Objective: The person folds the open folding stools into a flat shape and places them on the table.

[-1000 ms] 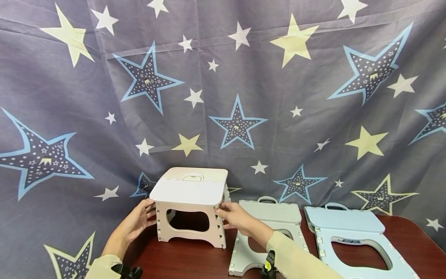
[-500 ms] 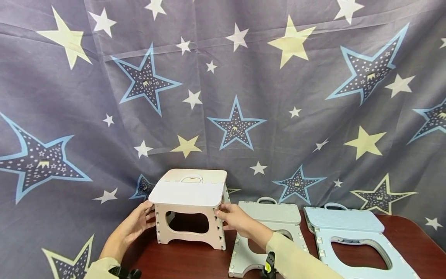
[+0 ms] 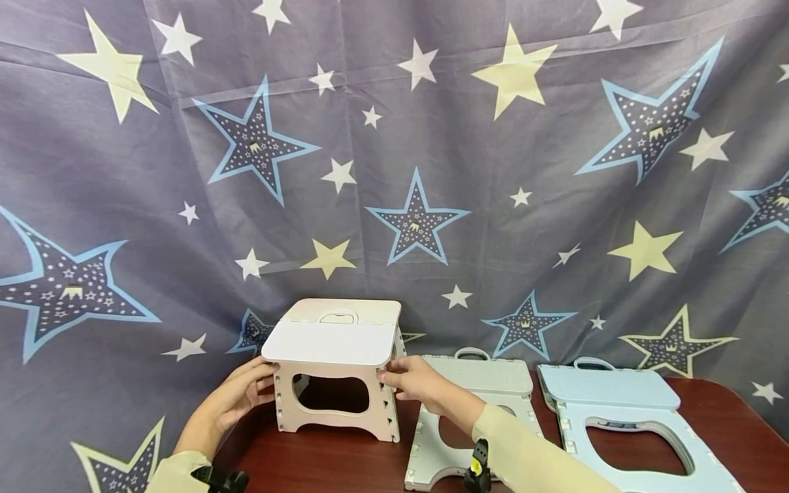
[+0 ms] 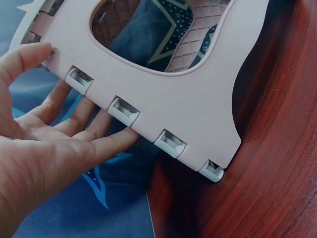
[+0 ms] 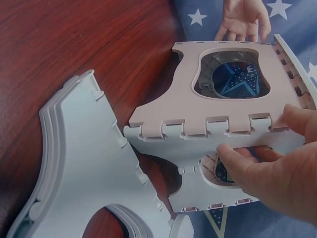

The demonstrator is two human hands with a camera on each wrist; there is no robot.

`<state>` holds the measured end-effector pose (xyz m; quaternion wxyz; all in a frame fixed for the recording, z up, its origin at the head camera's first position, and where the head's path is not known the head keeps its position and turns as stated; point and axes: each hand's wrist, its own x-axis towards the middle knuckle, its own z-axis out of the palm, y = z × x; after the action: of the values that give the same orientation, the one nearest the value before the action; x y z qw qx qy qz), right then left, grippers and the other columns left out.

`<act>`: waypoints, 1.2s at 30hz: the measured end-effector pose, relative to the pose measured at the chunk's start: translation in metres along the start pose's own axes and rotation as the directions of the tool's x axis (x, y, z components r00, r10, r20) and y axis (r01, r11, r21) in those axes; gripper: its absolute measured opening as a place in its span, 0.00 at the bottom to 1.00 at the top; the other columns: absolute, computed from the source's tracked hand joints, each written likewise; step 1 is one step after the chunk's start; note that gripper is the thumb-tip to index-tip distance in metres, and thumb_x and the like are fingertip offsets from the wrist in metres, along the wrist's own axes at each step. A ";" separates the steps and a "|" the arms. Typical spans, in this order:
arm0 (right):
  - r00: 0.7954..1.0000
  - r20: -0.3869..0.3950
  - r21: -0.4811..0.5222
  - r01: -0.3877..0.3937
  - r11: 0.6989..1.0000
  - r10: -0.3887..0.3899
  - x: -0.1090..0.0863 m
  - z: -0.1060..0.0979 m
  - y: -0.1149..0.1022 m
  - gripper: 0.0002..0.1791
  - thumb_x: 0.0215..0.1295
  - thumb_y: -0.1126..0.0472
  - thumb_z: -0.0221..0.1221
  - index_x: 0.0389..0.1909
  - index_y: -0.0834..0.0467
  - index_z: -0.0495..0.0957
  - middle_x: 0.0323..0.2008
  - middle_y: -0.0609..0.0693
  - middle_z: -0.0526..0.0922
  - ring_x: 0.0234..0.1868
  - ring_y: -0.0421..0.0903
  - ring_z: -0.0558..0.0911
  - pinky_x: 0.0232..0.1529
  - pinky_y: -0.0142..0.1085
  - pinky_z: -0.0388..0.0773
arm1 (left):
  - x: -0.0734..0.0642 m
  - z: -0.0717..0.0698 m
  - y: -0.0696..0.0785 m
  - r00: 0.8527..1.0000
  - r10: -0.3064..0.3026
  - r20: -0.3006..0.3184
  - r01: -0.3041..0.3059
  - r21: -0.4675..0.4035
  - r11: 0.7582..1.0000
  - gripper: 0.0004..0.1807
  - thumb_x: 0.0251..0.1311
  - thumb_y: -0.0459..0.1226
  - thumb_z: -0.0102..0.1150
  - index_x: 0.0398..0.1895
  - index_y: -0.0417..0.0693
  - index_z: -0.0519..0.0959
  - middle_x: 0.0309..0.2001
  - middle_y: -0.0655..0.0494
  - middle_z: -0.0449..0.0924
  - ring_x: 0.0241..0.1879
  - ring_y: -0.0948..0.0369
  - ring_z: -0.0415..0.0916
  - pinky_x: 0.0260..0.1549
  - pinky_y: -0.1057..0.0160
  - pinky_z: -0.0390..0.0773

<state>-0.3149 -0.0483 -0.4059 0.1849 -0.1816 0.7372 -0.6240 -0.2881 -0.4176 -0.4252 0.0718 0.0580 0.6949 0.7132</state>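
A folding step stool [image 3: 333, 342] with a pale pink front panel and a white-and-cream top stands unfolded on the dark red table, its carry handle [image 3: 337, 316] on the top. My left hand [image 3: 237, 394] holds its left front edge just below the top. In the left wrist view the thumb [image 4: 34, 57] lies on the pink panel while the other fingers reach along the hinged side. On the opposite edge, my right hand [image 3: 419, 385] grips with the thumb in front and fingers against the side panel. Part of the right fingers is hidden in the right wrist view.
A folded grey-green stool [image 3: 481, 376] lies just right of the upright one, under my right forearm. Beyond it lies a folded light blue stool [image 3: 616, 390]. A star-patterned cloth [image 3: 431, 137] hangs close behind the table [image 3: 327, 465].
My left hand has turned slightly, its fingers now closer against the stool's edge. The right hand stays at its edge and the stool stays standing in place.
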 end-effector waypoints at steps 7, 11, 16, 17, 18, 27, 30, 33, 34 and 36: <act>1.000 -0.023 -0.017 0.000 1.000 0.000 0.003 0.000 0.002 0.20 0.70 0.60 0.63 0.56 0.70 0.78 0.51 0.58 0.84 0.55 0.50 0.82 0.58 0.54 0.80 | 0.003 -0.004 -0.005 0.999 -0.033 0.006 0.033 -0.004 0.999 0.11 0.79 0.40 0.44 0.55 0.68 0.71 0.50 0.74 0.82 0.53 0.68 0.79 0.55 0.53 0.77; 0.999 -0.041 -0.014 0.005 1.000 -0.006 0.004 0.001 0.003 0.20 0.69 0.59 0.64 0.54 0.70 0.78 0.50 0.56 0.84 0.52 0.48 0.83 0.55 0.52 0.82 | 0.003 -0.006 -0.007 0.999 -0.028 0.025 0.029 -0.022 0.999 0.12 0.79 0.39 0.43 0.54 0.68 0.72 0.50 0.73 0.82 0.53 0.67 0.79 0.55 0.53 0.77; 0.999 -0.050 -0.011 0.010 1.000 -0.010 0.004 0.003 0.003 0.21 0.69 0.59 0.64 0.55 0.71 0.78 0.50 0.56 0.84 0.51 0.47 0.83 0.54 0.50 0.83 | 0.003 -0.005 -0.007 0.999 -0.024 0.031 0.025 -0.034 0.999 0.12 0.79 0.39 0.43 0.53 0.69 0.73 0.50 0.72 0.82 0.53 0.67 0.79 0.55 0.53 0.77; 0.999 -0.049 -0.011 0.011 1.000 -0.011 0.003 0.003 0.003 0.21 0.69 0.59 0.63 0.55 0.71 0.78 0.50 0.57 0.84 0.51 0.48 0.83 0.53 0.50 0.83 | 0.003 -0.005 -0.007 0.999 -0.024 0.023 0.025 -0.035 0.999 0.12 0.79 0.39 0.43 0.52 0.69 0.73 0.50 0.72 0.82 0.53 0.67 0.79 0.54 0.53 0.78; 0.999 -0.049 -0.010 0.012 1.000 -0.012 0.002 0.003 0.003 0.21 0.69 0.59 0.63 0.55 0.71 0.78 0.50 0.57 0.84 0.52 0.48 0.83 0.53 0.49 0.83 | 0.003 -0.005 -0.007 0.999 -0.025 0.025 0.025 -0.034 0.999 0.12 0.79 0.39 0.43 0.52 0.69 0.73 0.50 0.72 0.82 0.53 0.67 0.79 0.54 0.53 0.78; 0.998 -0.047 -0.014 0.027 1.000 -0.028 -0.002 0.006 0.002 0.22 0.70 0.59 0.61 0.57 0.71 0.76 0.51 0.58 0.84 0.54 0.52 0.82 0.53 0.50 0.83 | 0.004 -0.003 -0.008 0.999 -0.032 -0.007 0.032 -0.018 0.999 0.12 0.79 0.40 0.42 0.52 0.68 0.73 0.48 0.72 0.81 0.52 0.67 0.78 0.55 0.52 0.77; 0.999 -0.039 -0.014 0.034 0.999 -0.034 -0.001 0.005 0.005 0.22 0.71 0.58 0.61 0.56 0.70 0.77 0.51 0.58 0.83 0.55 0.52 0.82 0.53 0.51 0.83 | 0.004 0.000 -0.008 0.998 -0.046 -0.043 0.047 0.007 0.999 0.11 0.78 0.40 0.43 0.52 0.69 0.73 0.48 0.72 0.80 0.52 0.67 0.77 0.55 0.51 0.76; 0.999 -0.030 -0.006 0.040 0.999 -0.040 0.000 0.003 0.007 0.22 0.70 0.57 0.61 0.56 0.70 0.76 0.51 0.57 0.83 0.55 0.53 0.82 0.53 0.51 0.83 | 0.004 0.000 -0.008 0.998 -0.045 -0.048 0.046 0.017 0.999 0.11 0.78 0.41 0.43 0.51 0.69 0.74 0.47 0.73 0.81 0.52 0.66 0.77 0.55 0.51 0.76; 0.999 -0.027 -0.003 0.041 0.999 -0.041 0.000 0.003 0.007 0.22 0.70 0.57 0.61 0.56 0.70 0.76 0.51 0.57 0.83 0.55 0.53 0.82 0.53 0.50 0.83 | 0.004 0.000 -0.009 0.998 -0.045 -0.050 0.046 0.020 0.999 0.11 0.78 0.41 0.43 0.51 0.70 0.74 0.47 0.73 0.81 0.51 0.66 0.77 0.55 0.51 0.76; 0.999 -0.022 0.001 0.041 0.999 -0.041 0.000 0.002 0.007 0.22 0.70 0.57 0.61 0.56 0.70 0.76 0.51 0.57 0.83 0.55 0.52 0.82 0.53 0.50 0.83 | 0.005 0.000 -0.009 0.998 -0.043 -0.046 0.044 0.020 0.999 0.12 0.78 0.41 0.42 0.51 0.71 0.74 0.47 0.73 0.81 0.51 0.67 0.78 0.55 0.51 0.76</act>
<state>-0.3146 -0.0492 -0.4128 0.1640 -0.1896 0.7350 -0.6301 -0.2926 -0.4169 -0.4340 0.0709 0.0273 0.7047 0.7054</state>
